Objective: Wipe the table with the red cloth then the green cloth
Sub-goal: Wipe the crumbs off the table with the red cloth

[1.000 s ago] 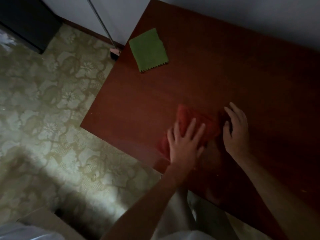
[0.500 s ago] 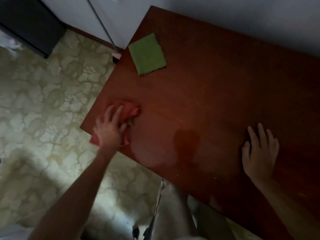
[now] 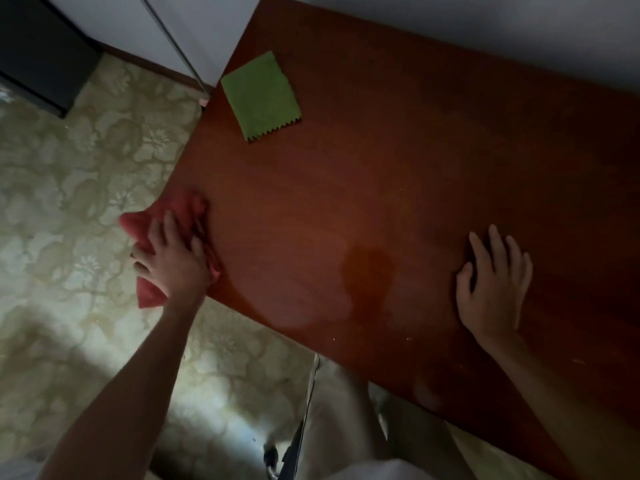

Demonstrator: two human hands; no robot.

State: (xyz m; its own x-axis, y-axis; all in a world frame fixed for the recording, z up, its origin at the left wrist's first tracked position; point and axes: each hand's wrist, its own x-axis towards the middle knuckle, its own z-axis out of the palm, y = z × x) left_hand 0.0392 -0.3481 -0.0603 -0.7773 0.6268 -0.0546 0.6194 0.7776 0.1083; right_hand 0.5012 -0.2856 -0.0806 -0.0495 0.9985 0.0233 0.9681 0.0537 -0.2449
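Note:
The dark red-brown wooden table (image 3: 398,188) fills the right of the view. My left hand (image 3: 173,261) presses flat on the crumpled red cloth (image 3: 180,209) at the table's near left corner; part of the cloth hangs past the edge over the floor. My right hand (image 3: 495,282) rests flat on the table near the front edge, fingers spread, holding nothing. The green cloth (image 3: 261,98), folded square with a zigzag edge, lies flat near the far left corner, apart from both hands.
A patterned pale floor (image 3: 69,188) lies left of and below the table. A white wall runs behind the table, and a dark cabinet (image 3: 38,46) stands at the far left. My light trousers (image 3: 339,417) show under the front edge.
My left hand has swept the red cloth from the table's middle to its left corner, now partly over the edge. My right hand has moved right along the front.

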